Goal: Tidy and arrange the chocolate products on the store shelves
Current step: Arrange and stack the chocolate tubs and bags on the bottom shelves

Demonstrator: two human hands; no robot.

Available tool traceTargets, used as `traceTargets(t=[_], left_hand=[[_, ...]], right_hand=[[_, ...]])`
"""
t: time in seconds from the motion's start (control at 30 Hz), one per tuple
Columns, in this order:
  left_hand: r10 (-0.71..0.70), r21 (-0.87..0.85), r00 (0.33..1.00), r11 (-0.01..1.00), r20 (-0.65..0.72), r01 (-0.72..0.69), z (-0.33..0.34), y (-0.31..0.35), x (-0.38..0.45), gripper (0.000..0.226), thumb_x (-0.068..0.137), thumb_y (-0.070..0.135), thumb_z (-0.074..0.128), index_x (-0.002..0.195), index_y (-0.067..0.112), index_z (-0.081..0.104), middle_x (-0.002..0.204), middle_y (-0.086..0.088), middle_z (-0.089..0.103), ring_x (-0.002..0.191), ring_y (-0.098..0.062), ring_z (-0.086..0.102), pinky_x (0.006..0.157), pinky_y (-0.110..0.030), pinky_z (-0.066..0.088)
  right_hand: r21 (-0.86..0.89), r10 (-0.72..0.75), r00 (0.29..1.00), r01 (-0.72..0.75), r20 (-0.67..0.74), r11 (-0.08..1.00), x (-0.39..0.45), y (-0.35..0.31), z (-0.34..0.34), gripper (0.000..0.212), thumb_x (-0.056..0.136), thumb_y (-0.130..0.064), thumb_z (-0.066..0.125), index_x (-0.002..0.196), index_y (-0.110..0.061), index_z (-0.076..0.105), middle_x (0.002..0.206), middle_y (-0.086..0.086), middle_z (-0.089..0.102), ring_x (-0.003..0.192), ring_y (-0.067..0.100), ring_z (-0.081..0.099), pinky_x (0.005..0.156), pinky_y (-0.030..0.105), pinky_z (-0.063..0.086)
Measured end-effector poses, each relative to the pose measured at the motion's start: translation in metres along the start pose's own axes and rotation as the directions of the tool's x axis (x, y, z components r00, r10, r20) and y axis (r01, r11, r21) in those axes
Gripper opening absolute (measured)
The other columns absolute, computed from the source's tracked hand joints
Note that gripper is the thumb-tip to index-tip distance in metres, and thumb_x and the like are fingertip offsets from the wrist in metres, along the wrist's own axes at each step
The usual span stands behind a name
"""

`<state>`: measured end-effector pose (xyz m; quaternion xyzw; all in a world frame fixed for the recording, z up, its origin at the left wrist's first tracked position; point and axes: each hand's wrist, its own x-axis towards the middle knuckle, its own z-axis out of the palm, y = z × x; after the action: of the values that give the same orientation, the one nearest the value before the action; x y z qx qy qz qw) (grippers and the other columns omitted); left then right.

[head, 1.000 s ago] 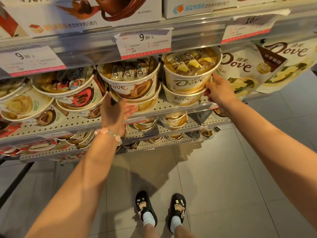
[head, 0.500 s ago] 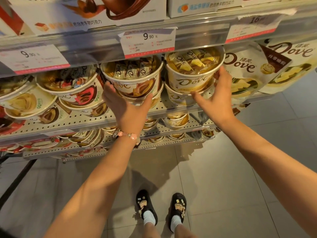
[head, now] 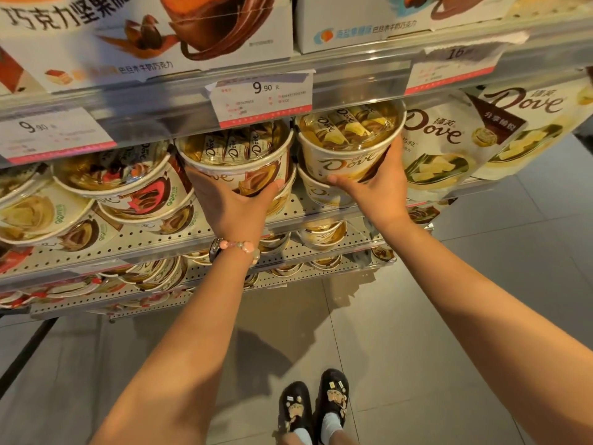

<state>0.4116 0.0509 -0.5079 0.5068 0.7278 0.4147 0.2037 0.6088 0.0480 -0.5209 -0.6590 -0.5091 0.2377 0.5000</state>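
- Two round cream paper tubs of Dove chocolate with clear lids are in hand at once, each the upper tub of a two-high stack on the perforated metal shelf (head: 321, 216).
- Left hand (head: 229, 203): fingers and thumb spread and curled round the lower wall of the brown-swirl cream tub (head: 237, 162); it sits on a matching tub beneath.
- Right hand (head: 375, 187): thumb under the front, fingers up the right side of the yellow-swirl cream tub (head: 348, 149); the lower yellow tub (head: 317, 194) shows just below it.
- Both held tubs face logo-forward, lids tilted toward the camera, close under the white price tag reading 9.90 (head: 261, 97).
- Judged done: these two stacks look upright and side by side, nearly touching.
- Judged left: the red-swirl cream tubs (head: 128, 187) and the pale tubs further left (head: 38, 216) lean and overlap unevenly; lower shelves (head: 288, 252) hold more tubs, too dark to rate.
- White Dove pouches (head: 449, 146) hang just right of the right hand, untouched.
- Estimate: early-to-middle stage; most of this shelf's left half not yet straightened.
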Motion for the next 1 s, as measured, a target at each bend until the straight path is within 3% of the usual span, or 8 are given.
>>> traceTargets(t=[0.33, 0.43, 0.6, 0.67, 0.77, 0.83, 0.9, 1.0], left_hand=[[0.028, -0.081, 0.999, 0.996, -0.021, -0.029, -0.001, -0.004, 0.001, 0.129, 0.053, 0.044, 0.087, 0.145, 0.003, 0.008, 0.148, -0.015, 0.027, 0.137, -0.026, 0.027, 0.111, -0.032, 0.024], [0.019, -0.055, 1.000, 0.998, -0.013, -0.020, -0.003, 0.000, 0.004, 0.124, 0.053, 0.041, 0.088, 0.144, 0.003, 0.012, 0.145, -0.014, 0.032, 0.134, -0.026, 0.032, 0.107, -0.029, 0.027], [0.073, -0.072, 0.994, 0.995, 0.078, -0.068, -0.010, -0.005, -0.009, 0.106, 0.074, 0.025, 0.075, 0.147, 0.003, 0.002, 0.152, -0.016, 0.015, 0.141, -0.027, 0.017, 0.116, -0.032, 0.014], [0.084, -0.025, 0.995, 0.996, 0.045, -0.083, -0.008, -0.010, -0.026, 0.091, 0.078, 0.029, 0.068, 0.146, 0.001, 0.014, 0.151, -0.019, 0.020, 0.141, -0.028, 0.019, 0.117, -0.033, 0.012], [0.000, -0.096, 0.998, 0.995, 0.056, 0.005, 0.006, 0.000, -0.058, 0.058, 0.078, 0.046, 0.058, 0.116, 0.003, 0.051, 0.116, -0.012, 0.057, 0.112, -0.025, 0.053, 0.099, -0.042, 0.042], [0.110, -0.154, 0.991, 0.983, 0.070, -0.098, 0.009, 0.011, -0.070, 0.053, 0.078, 0.044, 0.058, 0.111, 0.002, 0.052, 0.113, -0.007, 0.058, 0.106, -0.024, 0.055, 0.092, -0.038, 0.046], [0.249, -0.276, 0.965, 0.937, 0.087, -0.216, 0.024, 0.040, -0.089, 0.042, 0.077, 0.022, 0.063, 0.112, 0.006, 0.047, 0.112, 0.006, 0.050, 0.102, -0.016, 0.052, 0.086, -0.025, 0.045], [0.375, -0.335, 0.911, 0.892, 0.170, -0.304, 0.060, 0.085, -0.112, 0.050, 0.073, 0.018, 0.069, 0.116, 0.017, 0.042, 0.107, 0.002, 0.048, 0.098, -0.015, 0.052, 0.081, -0.025, 0.047]], right_hand=[[-0.013, 0.003, 1.000, -0.003, 0.010, 1.000, -0.004, -0.003, -0.001, 0.111, 0.058, -0.041, 0.085, 0.144, -0.015, 0.020, 0.138, -0.001, 0.045, 0.128, 0.009, 0.043, 0.107, 0.023, 0.038], [-0.002, 0.011, 0.998, -0.011, 0.063, 1.000, 0.000, -0.003, -0.006, 0.112, 0.058, -0.036, 0.085, 0.145, -0.015, 0.018, 0.141, 0.001, 0.043, 0.131, 0.011, 0.040, 0.110, 0.030, 0.036], [-0.002, -0.043, 0.996, 0.044, 0.080, 0.999, -0.003, -0.008, -0.022, 0.087, 0.068, -0.023, 0.079, 0.141, -0.015, 0.032, 0.136, -0.002, 0.048, 0.128, 0.008, 0.042, 0.108, 0.024, 0.035], [0.003, -0.046, 0.998, 0.046, 0.051, 0.999, -0.013, -0.013, -0.029, 0.079, 0.077, -0.020, 0.073, 0.144, -0.019, 0.031, 0.138, -0.008, 0.045, 0.128, 0.005, 0.041, 0.105, 0.014, 0.033], [-0.029, -0.085, 0.995, 0.083, -0.048, 0.996, -0.029, -0.013, -0.058, 0.057, 0.085, -0.011, 0.062, 0.138, -0.014, 0.039, 0.130, -0.003, 0.051, 0.117, 0.008, 0.051, 0.098, 0.015, 0.042], [-0.054, -0.158, 0.977, 0.152, -0.143, 0.987, -0.039, -0.014, -0.070, 0.044, 0.085, -0.005, 0.057, 0.128, -0.012, 0.048, 0.113, 0.004, 0.057, 0.102, 0.013, 0.057, 0.090, 0.027, 0.050], [-0.062, -0.224, 0.951, 0.216, -0.214, 0.974, -0.040, -0.007, -0.099, 0.038, 0.085, -0.004, 0.053, 0.121, -0.014, 0.050, 0.102, 0.006, 0.058, 0.093, 0.017, 0.058, 0.084, 0.032, 0.051], [-0.080, -0.276, 0.918, 0.264, -0.285, 0.961, -0.026, 0.015, -0.150, 0.036, 0.084, -0.002, 0.051, 0.116, -0.018, 0.047, 0.100, 0.005, 0.054, 0.090, 0.022, 0.056, 0.082, 0.038, 0.049]])
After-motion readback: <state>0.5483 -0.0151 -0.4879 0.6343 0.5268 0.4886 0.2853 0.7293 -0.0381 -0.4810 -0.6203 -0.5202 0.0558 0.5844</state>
